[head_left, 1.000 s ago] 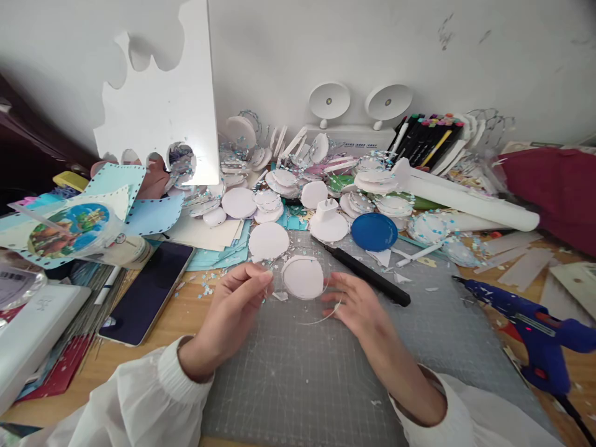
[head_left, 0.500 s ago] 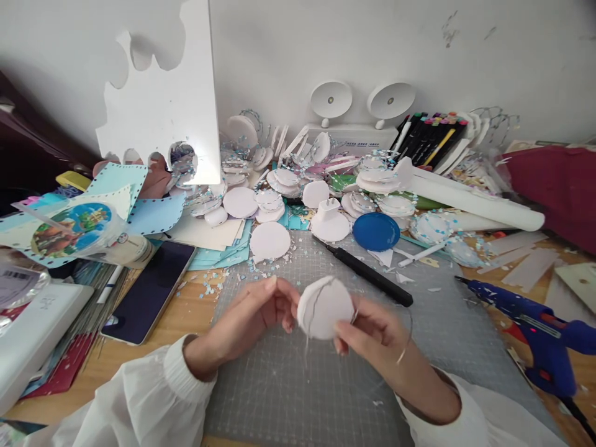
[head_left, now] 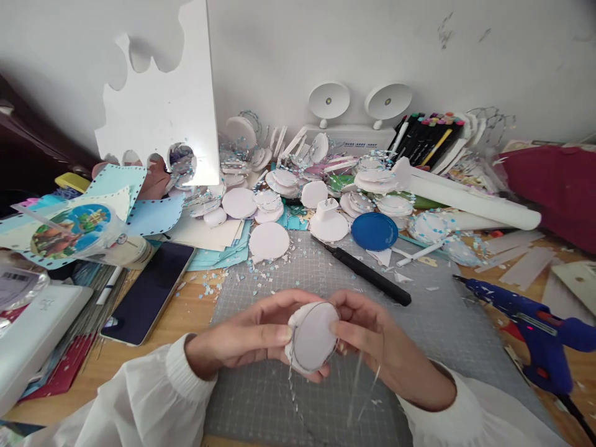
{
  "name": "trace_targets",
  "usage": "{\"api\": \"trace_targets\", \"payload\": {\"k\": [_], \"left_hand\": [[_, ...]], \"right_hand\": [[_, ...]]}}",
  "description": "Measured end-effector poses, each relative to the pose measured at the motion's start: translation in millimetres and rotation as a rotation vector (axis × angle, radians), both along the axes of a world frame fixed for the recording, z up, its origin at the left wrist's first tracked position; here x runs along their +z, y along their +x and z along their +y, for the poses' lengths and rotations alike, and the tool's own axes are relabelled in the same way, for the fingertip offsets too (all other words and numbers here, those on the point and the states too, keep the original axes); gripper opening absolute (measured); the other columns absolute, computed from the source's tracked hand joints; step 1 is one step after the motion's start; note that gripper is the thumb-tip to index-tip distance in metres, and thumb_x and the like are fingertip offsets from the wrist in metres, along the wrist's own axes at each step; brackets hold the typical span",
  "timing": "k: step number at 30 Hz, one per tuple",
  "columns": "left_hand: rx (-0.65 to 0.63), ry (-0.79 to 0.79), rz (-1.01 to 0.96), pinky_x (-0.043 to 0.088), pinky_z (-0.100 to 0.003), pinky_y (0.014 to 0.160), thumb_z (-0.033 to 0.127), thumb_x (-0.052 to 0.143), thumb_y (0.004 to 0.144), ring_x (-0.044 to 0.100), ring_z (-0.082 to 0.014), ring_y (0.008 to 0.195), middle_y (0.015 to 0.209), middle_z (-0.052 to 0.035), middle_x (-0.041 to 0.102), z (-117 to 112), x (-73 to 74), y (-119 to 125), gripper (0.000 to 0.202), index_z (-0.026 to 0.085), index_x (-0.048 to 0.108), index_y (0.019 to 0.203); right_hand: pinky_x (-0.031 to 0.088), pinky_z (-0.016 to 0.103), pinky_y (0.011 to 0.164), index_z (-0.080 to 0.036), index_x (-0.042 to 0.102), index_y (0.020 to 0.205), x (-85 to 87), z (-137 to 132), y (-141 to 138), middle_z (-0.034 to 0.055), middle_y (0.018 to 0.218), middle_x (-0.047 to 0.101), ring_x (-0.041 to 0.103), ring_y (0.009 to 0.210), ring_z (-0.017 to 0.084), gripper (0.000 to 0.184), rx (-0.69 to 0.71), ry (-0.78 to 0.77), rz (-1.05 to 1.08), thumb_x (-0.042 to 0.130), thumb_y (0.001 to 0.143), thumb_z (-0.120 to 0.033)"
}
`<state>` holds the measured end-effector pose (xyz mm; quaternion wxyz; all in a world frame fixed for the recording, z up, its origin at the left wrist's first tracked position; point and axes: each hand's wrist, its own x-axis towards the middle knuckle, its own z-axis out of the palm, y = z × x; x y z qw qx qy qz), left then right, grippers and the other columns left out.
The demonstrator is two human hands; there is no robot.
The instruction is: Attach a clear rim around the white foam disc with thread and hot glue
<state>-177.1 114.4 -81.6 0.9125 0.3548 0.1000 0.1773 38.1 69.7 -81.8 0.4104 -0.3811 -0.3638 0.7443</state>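
Between my two hands, above the grey cutting mat [head_left: 261, 403], is a small white foam disc [head_left: 315, 338]. My left hand [head_left: 261, 332] grips its left edge, thumb on top and fingers beneath. On the disc's right side, the thumb and fingers of my right hand [head_left: 367, 335] pinch the rim. A thin silvery strand [head_left: 293, 388] runs around the disc's edge and hangs down on the left. A clear-looking loop [head_left: 379, 357] of thread or wire dangles by my right hand, partly blurred. Fingers under the disc are mostly hidden.
A black pen-like cutter [head_left: 370, 276] lies behind my hands, near a blue lid [head_left: 375, 231]. White discs [head_left: 269, 241] and string-wrapped pieces crowd the back. To the right rests a blue glue gun [head_left: 526, 326]; a phone [head_left: 148, 292] and a drink cup [head_left: 116, 248] are left.
My left hand has moved right and closed on the disc's left edge. The disc has turned and come slightly lower. The strand, earlier across its face, now follows its edge.
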Motion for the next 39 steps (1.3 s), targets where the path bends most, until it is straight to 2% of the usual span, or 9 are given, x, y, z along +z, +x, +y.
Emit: {"api": "trace_targets", "payload": {"k": [6, 11, 14, 19, 24, 27, 31, 34, 39], "left_hand": [[0.022, -0.073, -0.055, 0.057, -0.038, 0.083, 0.038, 0.069, 0.085, 0.073, -0.0258, 0.097, 0.118, -0.0135, 0.066, 0, 2.1, -1, 0.052, 0.023, 0.051, 0.132], [0.004, -0.101, -0.103, 0.057, -0.037, 0.084, 0.039, 0.070, 0.085, 0.073, -0.0258, 0.097, 0.111, -0.0107, 0.068, 0, 1.7, -2, 0.056, 0.024, 0.050, 0.135], [0.019, -0.125, -0.103, 0.057, -0.037, 0.083, 0.040, 0.071, 0.084, 0.073, -0.0262, 0.096, 0.112, -0.0121, 0.069, 0, 1.6, -2, 0.058, 0.024, 0.050, 0.135], [0.017, -0.121, -0.099, 0.056, -0.034, 0.082, 0.045, 0.072, 0.081, 0.073, -0.0237, 0.095, 0.119, -0.0165, 0.068, 1, 4.1, -1, 0.062, 0.024, 0.049, 0.135], [-0.011, -0.113, -0.039, 0.055, -0.030, 0.077, 0.045, 0.079, 0.074, 0.072, -0.0230, 0.092, 0.114, -0.0138, 0.070, 1, 6.0, 0, 0.066, 0.023, 0.054, 0.130], [-0.014, -0.114, -0.021, 0.054, -0.030, 0.076, 0.040, 0.085, 0.066, 0.071, -0.0246, 0.093, 0.114, -0.0120, 0.068, 1, 4.9, 0, 0.071, 0.024, 0.056, 0.129], [0.034, -0.027, -0.039, 0.053, -0.031, 0.079, 0.023, 0.088, 0.060, 0.069, -0.0238, 0.096, 0.117, -0.0086, 0.063, 1, 1.1, 2, 0.078, 0.027, 0.055, 0.130], [0.126, 0.071, -0.021, 0.053, -0.033, 0.084, 0.010, 0.086, 0.056, 0.064, -0.0240, 0.104, 0.122, -0.0071, 0.057, 2, -0.2, 4, 0.083, 0.029, 0.055, 0.130], [0.304, 0.280, 0.020, 0.053, -0.040, 0.090, 0.004, 0.078, 0.065, 0.055, -0.0255, 0.116, 0.133, -0.0064, 0.049, 1, 2.3, 8, 0.070, 0.033, 0.055, 0.124]], "right_hand": [[0.045, 0.019, 0.062, -0.021, 0.064, 0.084, 8.1, 1, -3, -0.0027, 0.075, 0.062, 0.054, 0.066, 0.008, 0.033, -0.051, -0.051, 0.126, 0.084, 0.071, -0.044], [0.044, 0.017, 0.063, -0.022, 0.068, 0.088, 8.2, 0, 2, -0.0030, 0.073, 0.060, 0.054, 0.067, 0.007, 0.019, -0.108, -0.018, 0.186, 0.077, 0.081, -0.037], [0.042, 0.018, 0.062, -0.021, 0.069, 0.085, 6.1, -2, 4, -0.0026, 0.070, 0.057, 0.051, 0.066, 0.008, 0.015, -0.136, 0.020, 0.183, 0.071, 0.087, -0.036], [0.038, 0.022, 0.062, -0.019, 0.060, 0.072, 6.5, -1, 2, -0.0022, 0.067, 0.050, 0.046, 0.064, 0.011, 0.028, -0.125, 0.065, 0.146, 0.060, 0.093, -0.038], [0.036, 0.023, 0.059, -0.020, 0.051, 0.069, 5.2, 0, -3, -0.0035, 0.066, 0.044, 0.040, 0.061, 0.012, 0.030, -0.195, 0.070, 0.144, 0.054, 0.095, -0.034], [0.034, 0.023, 0.056, -0.020, 0.045, 0.065, 4.0, 0, -4, -0.0044, 0.062, 0.039, 0.035, 0.058, 0.011, 0.036, -0.223, 0.085, 0.116, 0.053, 0.096, -0.036], [0.036, 0.021, 0.059, -0.020, 0.053, 0.070, 5.0, -1, -2, -0.0027, 0.069, 0.048, 0.040, 0.063, 0.011, 0.031, -0.285, 0.149, 0.028, 0.058, 0.094, -0.038], [0.040, 0.020, 0.066, -0.021, 0.061, 0.076, 7.2, 0, -2, -0.0010, 0.078, 0.054, 0.046, 0.071, 0.011, 0.022, -0.351, 0.197, 0.005, 0.061, 0.093, -0.035], [0.042, 0.023, 0.067, -0.024, 0.060, 0.080, 6.2, 2, 1, -0.0013, 0.089, 0.057, 0.050, 0.073, 0.011, 0.012, -0.477, 0.238, -0.053, 0.071, 0.085, -0.024]]}}
